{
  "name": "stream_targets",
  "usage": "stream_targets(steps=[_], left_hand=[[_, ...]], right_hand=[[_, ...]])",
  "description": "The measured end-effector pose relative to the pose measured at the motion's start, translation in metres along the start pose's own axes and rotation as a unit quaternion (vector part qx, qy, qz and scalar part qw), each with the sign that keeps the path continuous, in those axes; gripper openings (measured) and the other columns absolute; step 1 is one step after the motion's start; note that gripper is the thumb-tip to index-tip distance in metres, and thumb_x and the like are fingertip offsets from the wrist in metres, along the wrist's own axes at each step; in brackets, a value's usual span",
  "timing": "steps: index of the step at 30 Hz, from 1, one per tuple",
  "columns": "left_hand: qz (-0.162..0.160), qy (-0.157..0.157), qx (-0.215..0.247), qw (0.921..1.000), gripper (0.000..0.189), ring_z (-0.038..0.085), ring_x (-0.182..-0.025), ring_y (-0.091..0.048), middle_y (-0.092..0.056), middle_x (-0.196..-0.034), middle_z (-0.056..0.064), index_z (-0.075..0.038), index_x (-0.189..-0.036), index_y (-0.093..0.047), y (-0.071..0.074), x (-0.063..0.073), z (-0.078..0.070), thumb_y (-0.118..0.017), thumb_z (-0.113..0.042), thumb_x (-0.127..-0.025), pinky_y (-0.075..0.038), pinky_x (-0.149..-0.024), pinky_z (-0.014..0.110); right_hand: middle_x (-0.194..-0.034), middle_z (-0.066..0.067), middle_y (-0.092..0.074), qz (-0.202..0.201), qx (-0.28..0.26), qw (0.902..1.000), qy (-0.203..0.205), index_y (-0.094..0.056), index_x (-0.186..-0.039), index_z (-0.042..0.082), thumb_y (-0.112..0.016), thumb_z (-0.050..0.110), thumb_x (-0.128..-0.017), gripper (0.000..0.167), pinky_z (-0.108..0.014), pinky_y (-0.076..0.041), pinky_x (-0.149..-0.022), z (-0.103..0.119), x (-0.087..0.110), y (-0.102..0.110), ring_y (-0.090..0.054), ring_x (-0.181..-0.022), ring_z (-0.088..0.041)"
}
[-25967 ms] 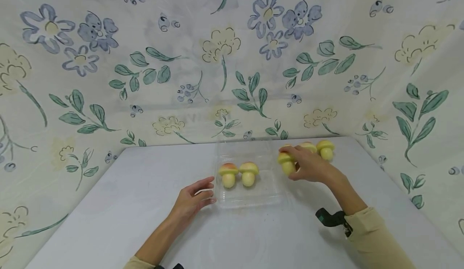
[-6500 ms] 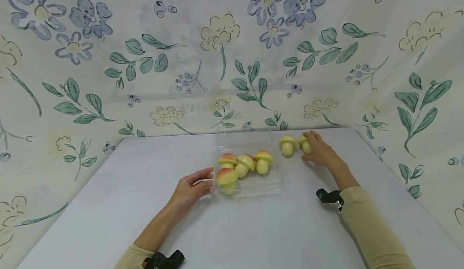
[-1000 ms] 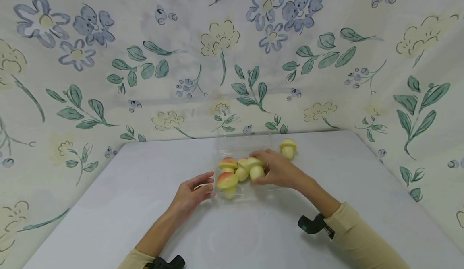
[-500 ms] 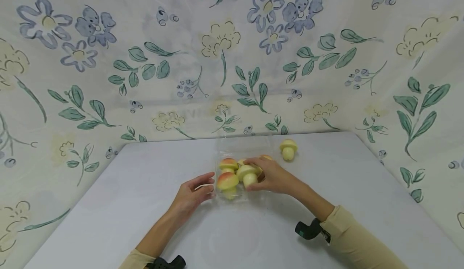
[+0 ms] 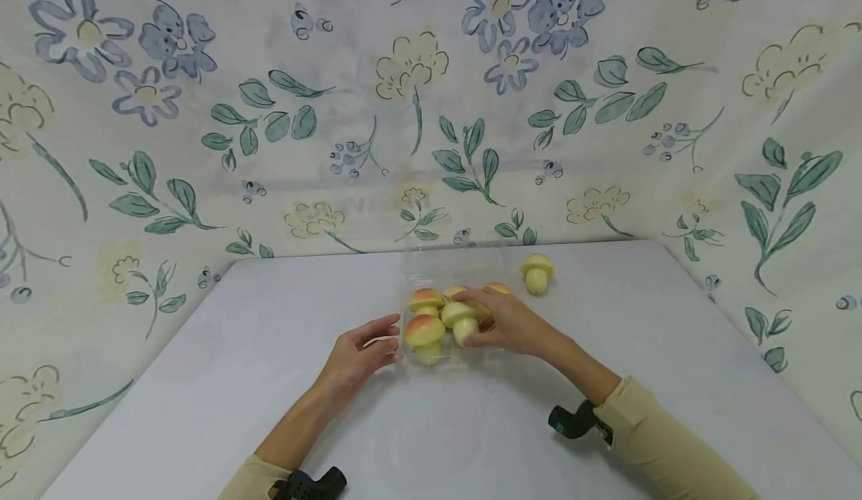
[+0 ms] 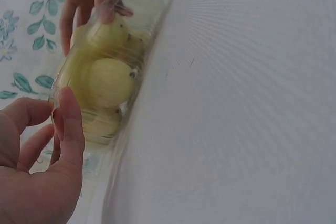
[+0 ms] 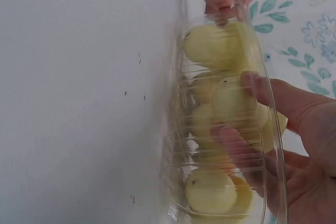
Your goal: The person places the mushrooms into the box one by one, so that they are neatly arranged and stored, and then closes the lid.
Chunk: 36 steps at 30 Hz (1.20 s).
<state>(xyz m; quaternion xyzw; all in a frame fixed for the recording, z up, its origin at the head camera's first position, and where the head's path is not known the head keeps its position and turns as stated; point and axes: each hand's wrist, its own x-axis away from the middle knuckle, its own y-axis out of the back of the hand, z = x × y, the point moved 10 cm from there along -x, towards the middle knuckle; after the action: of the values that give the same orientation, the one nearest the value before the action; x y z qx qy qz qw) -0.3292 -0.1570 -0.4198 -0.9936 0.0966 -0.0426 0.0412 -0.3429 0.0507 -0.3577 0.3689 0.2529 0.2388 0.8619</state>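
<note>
In the head view, my right hand (image 5: 508, 320) pinches a pale yellow-green mushroom-shaped piece (image 5: 465, 333) low inside a clear plastic container (image 5: 438, 264). Through the wall in the right wrist view, thumb and fingers lie on either side of this piece (image 7: 231, 100). Several similar pieces with reddish caps stand around it, one (image 5: 424, 329) at the front left and another (image 5: 426, 298) behind that. My left hand (image 5: 360, 354) rests its fingertips against the container's left wall, fingers loosely extended. The left wrist view shows its thumb (image 6: 71, 124) at the container's end wall.
One more mushroom-shaped piece (image 5: 537, 274) stands outside the container, behind and right of it. The white table (image 5: 236, 380) ends at a flower-patterned cloth (image 5: 364, 186) at the back. The container's clear lid leans open behind it.
My right hand has brought a piece from the table's right side into the container, shifting it left and lower over the last second. One piece is left on the table. My left hand stays put.
</note>
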Motion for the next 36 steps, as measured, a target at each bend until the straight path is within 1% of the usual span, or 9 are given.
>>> stream_targets(steps=[4,7,10,15,21,24,28,30,36], left_hand=[[0.0,0.0,0.002,1.0,0.053,0.01,-0.087,-0.063,-0.057,-0.113,0.003,0.004,-0.142,-0.046,0.0001,-0.001,-0.0002,-0.061,0.0,-0.092,-0.059,-0.082,0.023],[0.0,-0.002,0.004,1.0,0.053,0.01,-0.086,-0.063,-0.057,-0.112,0.003,0.004,-0.142,-0.046,0.0004,-0.0008,-0.0003,-0.061,0.0,-0.092,-0.059,-0.082,0.024],[0.0,-0.002,0.004,1.0,0.053,0.01,-0.086,-0.064,-0.057,-0.112,0.003,0.004,-0.142,-0.046,0.0007,-0.0002,0.0004,-0.061,0.0,-0.092,-0.059,-0.082,0.024],[0.004,-0.004,-0.002,1.0,0.053,0.011,-0.087,-0.063,-0.056,-0.114,0.003,0.004,-0.142,-0.046,0.0003,0.0006,0.0007,-0.062,-0.001,-0.092,-0.059,-0.083,0.024],[0.006,-0.006,-0.002,1.0,0.053,0.011,-0.087,-0.063,-0.056,-0.114,0.004,0.004,-0.142,-0.046,-0.0005,-0.0002,-0.0008,-0.062,-0.002,-0.092,-0.059,-0.083,0.024],[0.006,-0.005,-0.002,1.0,0.053,0.011,-0.087,-0.064,-0.056,-0.114,0.004,0.004,-0.142,-0.046,-0.0007,-0.0001,-0.0013,-0.062,-0.002,-0.092,-0.059,-0.083,0.024],[0.005,-0.006,-0.004,1.0,0.053,0.01,-0.086,-0.064,-0.056,-0.114,0.004,0.004,-0.142,-0.046,-0.0009,-0.0006,-0.0018,-0.062,-0.002,-0.092,-0.059,-0.083,0.024],[0.004,-0.007,-0.005,1.0,0.052,0.01,-0.086,-0.064,-0.056,-0.114,0.005,0.004,-0.142,-0.046,-0.0008,-0.0008,-0.002,-0.061,-0.001,-0.092,-0.059,-0.082,0.024],[0.002,-0.009,0.003,1.0,0.052,0.01,-0.085,-0.064,-0.057,-0.112,0.004,0.005,-0.142,-0.046,-0.0006,0.0004,-0.0021,-0.06,0.001,-0.092,-0.06,-0.082,0.024]], right_hand=[[-0.137,-0.007,-0.059,-0.008,0.029,0.9995,0.009,-0.053,-0.14,0.015,-0.082,0.025,-0.08,0.067,-0.02,-0.056,-0.08,0.0013,0.0002,0.0024,-0.059,-0.105,-0.017],[-0.137,-0.006,-0.059,-0.007,0.041,0.9991,0.012,-0.053,-0.14,0.015,-0.081,0.025,-0.08,0.067,-0.019,-0.055,-0.079,0.0026,0.0007,0.0029,-0.06,-0.101,-0.015],[-0.136,-0.008,-0.06,0.002,0.033,0.9994,0.014,-0.053,-0.141,0.014,-0.081,0.022,-0.081,0.067,-0.019,-0.057,-0.078,0.0034,0.0014,0.0021,-0.062,-0.097,-0.015],[-0.135,-0.01,-0.059,0.013,0.017,0.9997,0.009,-0.052,-0.141,0.014,-0.08,0.016,-0.082,0.066,-0.022,-0.06,-0.079,0.0034,0.0022,0.0015,-0.066,-0.098,-0.016],[-0.139,-0.011,-0.056,0.012,0.006,0.9999,-0.003,-0.052,-0.14,0.012,-0.081,0.013,-0.08,0.066,-0.018,-0.059,-0.077,0.0014,0.0021,0.003,-0.066,-0.1,-0.019],[-0.135,-0.01,-0.059,0.008,0.012,0.9999,-0.005,-0.055,-0.137,0.012,-0.081,0.014,-0.08,0.063,-0.019,-0.059,-0.077,0.0016,0.002,0.0045,-0.067,-0.098,-0.019],[-0.125,-0.008,-0.064,0.002,0.033,0.9994,-0.002,-0.06,-0.128,0.01,-0.08,0.012,-0.081,0.051,-0.019,-0.058,-0.076,0.0019,0.0019,0.007,-0.065,-0.096,-0.017],[-0.121,-0.008,-0.066,0.001,0.037,0.9993,0.001,-0.061,-0.125,0.008,-0.079,0.01,-0.082,0.046,-0.017,-0.056,-0.074,0.0024,0.0016,0.0076,-0.064,-0.095,-0.017],[-0.118,-0.01,-0.065,0.007,0.024,0.9997,0.002,-0.061,-0.125,0.007,-0.077,0.007,-0.083,0.045,-0.012,-0.053,-0.07,0.0017,0.0011,0.006,-0.064,-0.09,-0.019]])
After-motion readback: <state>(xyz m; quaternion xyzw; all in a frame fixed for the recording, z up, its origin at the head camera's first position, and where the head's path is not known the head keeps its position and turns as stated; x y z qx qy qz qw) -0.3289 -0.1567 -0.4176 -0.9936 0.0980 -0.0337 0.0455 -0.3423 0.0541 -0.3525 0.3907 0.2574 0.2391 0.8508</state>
